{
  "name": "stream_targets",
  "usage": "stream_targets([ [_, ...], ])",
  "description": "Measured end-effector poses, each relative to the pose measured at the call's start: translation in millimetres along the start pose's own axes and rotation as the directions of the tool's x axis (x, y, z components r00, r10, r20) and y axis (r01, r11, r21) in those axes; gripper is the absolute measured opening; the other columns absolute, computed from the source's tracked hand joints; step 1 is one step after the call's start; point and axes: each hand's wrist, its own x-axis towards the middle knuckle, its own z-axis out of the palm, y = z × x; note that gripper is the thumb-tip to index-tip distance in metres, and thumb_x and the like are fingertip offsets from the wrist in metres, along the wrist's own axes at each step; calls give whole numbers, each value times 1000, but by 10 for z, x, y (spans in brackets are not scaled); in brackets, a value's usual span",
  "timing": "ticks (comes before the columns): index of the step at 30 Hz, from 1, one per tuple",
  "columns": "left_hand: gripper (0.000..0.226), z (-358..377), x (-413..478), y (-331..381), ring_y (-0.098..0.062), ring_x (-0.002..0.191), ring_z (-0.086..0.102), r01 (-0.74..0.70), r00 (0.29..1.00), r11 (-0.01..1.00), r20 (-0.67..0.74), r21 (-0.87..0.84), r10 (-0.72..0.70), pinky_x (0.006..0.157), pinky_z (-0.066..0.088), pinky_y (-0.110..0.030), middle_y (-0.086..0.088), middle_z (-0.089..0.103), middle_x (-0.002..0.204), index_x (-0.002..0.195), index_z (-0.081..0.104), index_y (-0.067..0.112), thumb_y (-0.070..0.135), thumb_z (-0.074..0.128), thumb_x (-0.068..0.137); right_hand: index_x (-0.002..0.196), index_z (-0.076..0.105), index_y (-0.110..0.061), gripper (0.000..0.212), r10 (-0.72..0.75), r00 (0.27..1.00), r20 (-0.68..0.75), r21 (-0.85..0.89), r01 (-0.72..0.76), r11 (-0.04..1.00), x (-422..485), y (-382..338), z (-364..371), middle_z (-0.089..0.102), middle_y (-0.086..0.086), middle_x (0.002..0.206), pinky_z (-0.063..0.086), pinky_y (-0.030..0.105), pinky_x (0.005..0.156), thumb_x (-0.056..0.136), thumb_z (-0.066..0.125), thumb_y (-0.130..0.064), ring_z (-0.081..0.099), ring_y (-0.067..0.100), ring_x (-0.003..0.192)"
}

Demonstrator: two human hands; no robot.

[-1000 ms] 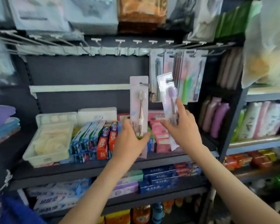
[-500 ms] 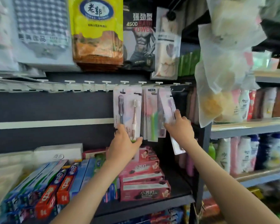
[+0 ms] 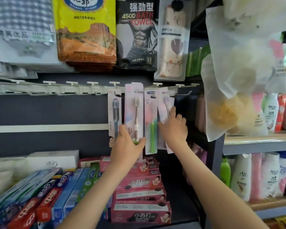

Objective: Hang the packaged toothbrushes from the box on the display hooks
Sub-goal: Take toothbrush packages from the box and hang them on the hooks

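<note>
The hanging step is under way with two packs at once. The left hand [image 3: 127, 146] pinches the foot of the pink pack [image 3: 133, 111], whose top reaches the hook rail [image 3: 56, 90]. The right hand [image 3: 173, 128] holds the lilac pack [image 3: 164, 104] tilted by a free hook [image 3: 183, 94], forefinger stretched up its face, thumb hidden. Whether either hole is threaded cannot be told. Next, each hole likely needs lining up and sliding back.

What I can actually read on this shelf

The black towel pack [image 3: 135, 33] says "强劲型 450D BATH TOWEL". The yellow pack [image 3: 84, 30] has "老郭" up top, and the pink toothpaste boxes [image 3: 139, 215] read "小苏打". The pink toothbrush pack [image 3: 133, 109] only shows "ooth". Everything else is too blurry.
</note>
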Motion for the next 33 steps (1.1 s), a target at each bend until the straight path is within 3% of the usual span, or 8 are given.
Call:
stream_targets([
  [9,47,128,14,16,-11,56,50,1,1000,1000,5,11,-1,43,35,-22,0,50,77,112,28,18,43,62,90,153,10,-16,75,41,996,-82,54,-36,998,-92,232,59,44,18,134,40,43,93,95,41,-52,41,34,121],
  [18,53,156,-38,60,-9,56,48,-7,1000,999,-5,48,7,43,33,-20,3,47,78,120,31,13,43,62,89,151,5,-11,87,59,988,140,145,-80,986,42,150,60,37,18,142,47,43,86,91,56,-48,41,34,126],
  [21,53,141,-87,62,-6,60,41,-19,1000,997,6,74,19,44,30,-18,4,45,79,119,32,12,43,63,89,151,11,-9,77,28,995,99,169,-45,985,-106,137,-11,36,18,142,44,44,90,95,48,-47,41,35,126],
  [24,54,150,-129,42,-17,62,51,-38,999,992,22,118,35,46,34,-24,-1,52,85,118,32,11,43,63,89,143,33,-11,52,-24,999,-24,511,33,859,-369,63,-154,52,11,122,47,35,83,98,45,-36,54,26,109],
  [27,55,175,-166,73,-25,77,62,-99,994,985,47,139,94,52,37,-28,-6,58,101,122,32,10,42,63,89,133,39,-22,37,-94,995,38,742,35,670,-673,-91,-340,57,-2,89,43,11,63,98,49,-31,55,2,76],
  [29,54,205,-209,127,-26,91,64,-160,987,976,47,147,155,57,37,-27,-6,58,111,128,33,7,39,58,92,130,38,-16,38,-131,986,103,779,2,627,-805,-173,-364,53,-7,78,41,9,55,97,53,-27,54,-4,64],
  [31,55,232,-247,167,-27,93,65,-241,970,953,11,186,243,56,39,-28,-9,58,111,132,37,3,40,50,92,138,27,-9,53,-113,985,134,795,-39,605,-841,-222,-349,54,-11,81,44,11,59,96,56,-25,57,-8,67],
  [33,61,270,-277,154,-26,79,68,-332,942,914,24,233,336,47,44,-29,-11,61,101,129,42,0,39,58,85,145,18,-8,69,-53,987,149,809,-91,581,-813,-246,-361,60,-3,99,52,25,78,94,59,-27,62,5,88],
])
